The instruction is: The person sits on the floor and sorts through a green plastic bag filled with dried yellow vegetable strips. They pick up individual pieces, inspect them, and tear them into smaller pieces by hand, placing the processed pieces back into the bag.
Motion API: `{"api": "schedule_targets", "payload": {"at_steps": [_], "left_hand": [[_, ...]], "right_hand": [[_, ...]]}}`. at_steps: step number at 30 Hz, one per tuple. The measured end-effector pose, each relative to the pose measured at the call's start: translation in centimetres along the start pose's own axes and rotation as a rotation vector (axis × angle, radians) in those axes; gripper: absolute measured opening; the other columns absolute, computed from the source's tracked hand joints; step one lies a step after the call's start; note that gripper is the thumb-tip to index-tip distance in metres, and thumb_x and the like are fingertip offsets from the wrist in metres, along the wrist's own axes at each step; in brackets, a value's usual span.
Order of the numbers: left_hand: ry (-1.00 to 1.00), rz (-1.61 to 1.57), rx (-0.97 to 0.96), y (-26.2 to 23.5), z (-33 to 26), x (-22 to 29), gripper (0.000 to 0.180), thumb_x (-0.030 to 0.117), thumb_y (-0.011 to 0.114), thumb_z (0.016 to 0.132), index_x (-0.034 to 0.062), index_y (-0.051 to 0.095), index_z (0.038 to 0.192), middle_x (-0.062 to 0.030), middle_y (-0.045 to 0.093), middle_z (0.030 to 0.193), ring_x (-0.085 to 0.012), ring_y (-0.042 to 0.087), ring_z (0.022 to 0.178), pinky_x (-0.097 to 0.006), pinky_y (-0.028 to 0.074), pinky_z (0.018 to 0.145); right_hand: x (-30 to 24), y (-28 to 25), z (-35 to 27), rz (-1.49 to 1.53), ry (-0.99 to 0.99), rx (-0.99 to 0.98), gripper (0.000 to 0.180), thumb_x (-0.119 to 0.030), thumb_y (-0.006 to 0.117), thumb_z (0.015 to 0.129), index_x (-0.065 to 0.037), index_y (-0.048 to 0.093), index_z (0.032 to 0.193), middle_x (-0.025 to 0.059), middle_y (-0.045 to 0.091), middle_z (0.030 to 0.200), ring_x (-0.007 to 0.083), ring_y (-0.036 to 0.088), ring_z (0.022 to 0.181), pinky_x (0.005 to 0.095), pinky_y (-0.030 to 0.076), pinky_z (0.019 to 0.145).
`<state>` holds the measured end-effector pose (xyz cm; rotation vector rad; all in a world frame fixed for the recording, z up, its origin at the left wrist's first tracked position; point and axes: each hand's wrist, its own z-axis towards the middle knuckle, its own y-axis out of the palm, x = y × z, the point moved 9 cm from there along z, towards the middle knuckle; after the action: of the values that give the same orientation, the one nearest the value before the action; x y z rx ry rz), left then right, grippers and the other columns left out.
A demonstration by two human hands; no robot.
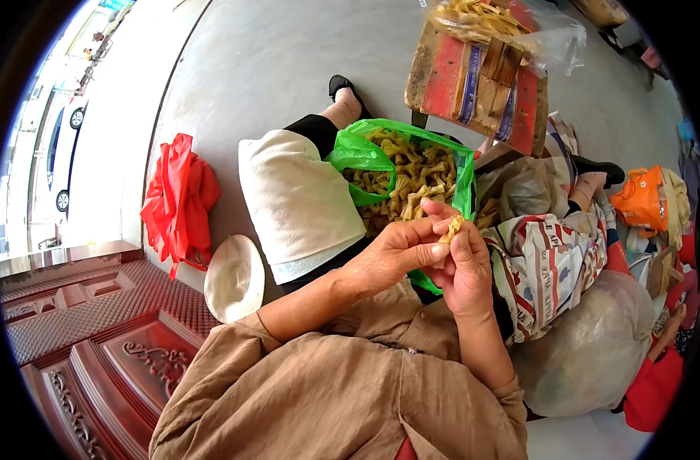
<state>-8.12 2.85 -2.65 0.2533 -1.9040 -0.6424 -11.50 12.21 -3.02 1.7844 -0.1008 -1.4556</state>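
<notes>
My left hand [392, 251] and my right hand [469, 270] meet in front of me, both closed. Between their fingertips they pinch a small yellowish knotted strip [453, 228]; its lower part is hidden by the fingers. Just beyond my hands, a green plastic bag [463, 165] lies open between my legs. Inside it is a heap of similar yellow-brown knotted pieces [419, 172]. A white cloth [296, 195] covers my left thigh, and a printed cloth [553, 264] is spread over the right one.
A low wooden stool [434, 73] ahead holds a clear bag of yellow strips [476, 21]. To the left are a red bag [180, 199] and a pale hat [235, 277]. A bulky translucent bag [591, 345] stands at right, near an orange bag [641, 201] and another person's red sleeve [657, 391].
</notes>
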Motion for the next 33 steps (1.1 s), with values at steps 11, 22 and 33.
{"api": "schedule_targets", "payload": {"at_steps": [11,22,33], "left_hand": [[0.591,1.408,0.249,0.9,-4.2,4.0,0.028,0.015,0.077,0.080,0.0047,0.067,0.103,-0.0102,0.069,0.082,-0.0304,0.069,0.074,-0.041,0.054,0.068],[0.629,1.524,-0.093,4.0,-6.7,3.1,0.025,0.014,0.074,0.071,0.0033,0.060,0.090,-0.0082,0.060,0.079,-0.0291,0.063,0.074,-0.038,0.052,0.075],[0.644,1.091,-0.514,10.0,-10.7,7.6,0.018,0.012,0.067,0.074,0.0020,0.060,0.088,-0.0054,0.055,0.072,-0.0263,0.061,0.070,-0.045,0.055,0.083]], "right_hand": [[-1.4,-0.1,-2.7,-0.909,0.174,-0.067,0.019,-0.017,0.064,0.100,0.001,0.062,0.093,0.0079,0.065,0.071,0.0152,0.060,0.060,0.0292,0.047,0.055],[-1.6,5.0,-4.0,-1.223,-0.038,-0.342,0.029,-0.020,0.073,0.090,-0.003,0.056,0.075,0.0146,0.059,0.067,0.0354,0.062,0.061,0.0419,0.047,0.055],[-4.3,9.5,-9.0,-0.387,0.290,-0.607,0.034,-0.016,0.070,0.093,-0.004,0.051,0.068,0.0114,0.052,0.060,0.0295,0.055,0.053,0.0387,0.042,0.050]]}}
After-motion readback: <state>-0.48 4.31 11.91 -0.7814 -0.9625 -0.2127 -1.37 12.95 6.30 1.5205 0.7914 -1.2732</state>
